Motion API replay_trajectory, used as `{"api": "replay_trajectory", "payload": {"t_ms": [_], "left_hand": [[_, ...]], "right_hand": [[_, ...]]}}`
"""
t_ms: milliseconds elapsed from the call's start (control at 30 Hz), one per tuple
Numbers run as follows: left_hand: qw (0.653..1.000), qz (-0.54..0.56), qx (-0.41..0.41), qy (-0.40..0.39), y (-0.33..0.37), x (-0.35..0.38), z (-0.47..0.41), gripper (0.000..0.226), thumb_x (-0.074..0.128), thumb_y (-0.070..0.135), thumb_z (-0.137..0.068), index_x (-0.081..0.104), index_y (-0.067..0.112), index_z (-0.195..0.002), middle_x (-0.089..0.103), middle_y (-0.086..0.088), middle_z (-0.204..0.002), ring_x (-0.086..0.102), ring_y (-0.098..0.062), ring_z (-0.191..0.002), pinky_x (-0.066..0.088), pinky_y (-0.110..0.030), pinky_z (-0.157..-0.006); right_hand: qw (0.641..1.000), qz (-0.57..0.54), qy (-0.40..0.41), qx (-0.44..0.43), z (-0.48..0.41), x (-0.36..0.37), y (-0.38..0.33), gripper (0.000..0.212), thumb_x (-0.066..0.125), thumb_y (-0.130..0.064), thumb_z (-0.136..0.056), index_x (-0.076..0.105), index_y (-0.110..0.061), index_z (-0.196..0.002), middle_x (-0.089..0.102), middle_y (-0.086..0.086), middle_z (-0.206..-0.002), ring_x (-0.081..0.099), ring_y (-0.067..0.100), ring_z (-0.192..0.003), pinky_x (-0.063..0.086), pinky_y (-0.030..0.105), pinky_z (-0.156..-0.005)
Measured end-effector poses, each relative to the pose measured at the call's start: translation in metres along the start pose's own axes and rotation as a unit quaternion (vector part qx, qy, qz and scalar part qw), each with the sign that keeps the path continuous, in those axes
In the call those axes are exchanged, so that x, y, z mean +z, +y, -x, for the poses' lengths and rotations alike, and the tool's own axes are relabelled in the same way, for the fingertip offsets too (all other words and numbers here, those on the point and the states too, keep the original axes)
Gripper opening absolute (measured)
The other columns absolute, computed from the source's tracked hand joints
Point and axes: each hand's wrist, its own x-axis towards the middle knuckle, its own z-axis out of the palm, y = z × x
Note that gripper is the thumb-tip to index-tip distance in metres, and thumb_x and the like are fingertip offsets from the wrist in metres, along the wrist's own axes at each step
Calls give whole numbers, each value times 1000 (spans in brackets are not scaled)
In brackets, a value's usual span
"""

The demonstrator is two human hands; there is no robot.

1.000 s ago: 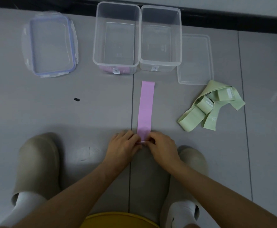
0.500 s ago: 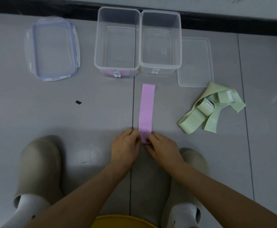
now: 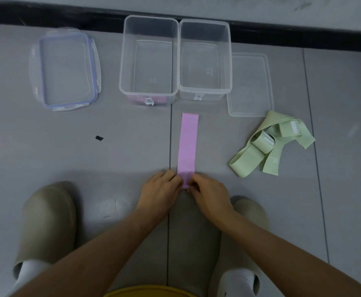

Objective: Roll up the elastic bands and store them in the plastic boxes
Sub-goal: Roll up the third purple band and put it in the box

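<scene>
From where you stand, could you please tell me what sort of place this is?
Probably an indoor room, with the work done on the floor: large grey floor tiles with seams, a black skirting strip along the wall, and the person's slippers beside the pink band.

Open floor (image 3: 72, 151) left of pink band (image 3: 188, 142), green bands (image 3: 269, 146) heaped right, boxes (image 3: 148, 95) beyond

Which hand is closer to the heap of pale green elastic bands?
Right. The right hand pinches the near end of the flat pink elastic band on the side facing the pale green elastic bands; the left hand pinches it from the opposite side, farther away.
</scene>
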Motion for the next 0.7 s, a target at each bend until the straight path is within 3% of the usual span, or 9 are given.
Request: {"api": "replay_trajectory", "payload": {"t_ms": [233,467,600,700], "left_hand": [[999,34,-17,8,2,-3,-8,27,47,43,-87,62,21,-85,61,1,-90,58,-23,-80,50,-36,-68],[995,71,-74,19,5,0,-11,8,62,32,-84,63,25,-82,60,4,-87,58,-20,-78,49,-35,-64],[996,55,-70,23,4,1,-13,6,68,27,-84,65,22,-82,61,4,-88,58,-18,-77,50,-34,-64],[996,42,-70,28,5,2,-13,4,67,24,-85,65,22,-83,62,3,-88,58,-19,-78,50,-33,-64]], "right_hand": [[998,50,10,-26,-6,-2,4,9,57,-37,-96,60,-29,-95,63,-8,-98,59,13,-85,51,30,-71],[994,85,23,-58,-7,-4,5,13,54,-34,-97,62,-26,-100,63,-3,-97,61,18,-83,54,35,-67],[989,120,26,-78,-3,-3,4,13,59,-34,-95,63,-23,-101,66,-1,-96,62,18,-78,43,23,-61],[984,145,24,-96,-8,-4,8,13,59,-35,-95,62,-23,-100,65,-1,-95,62,19,-80,49,29,-59]]}}
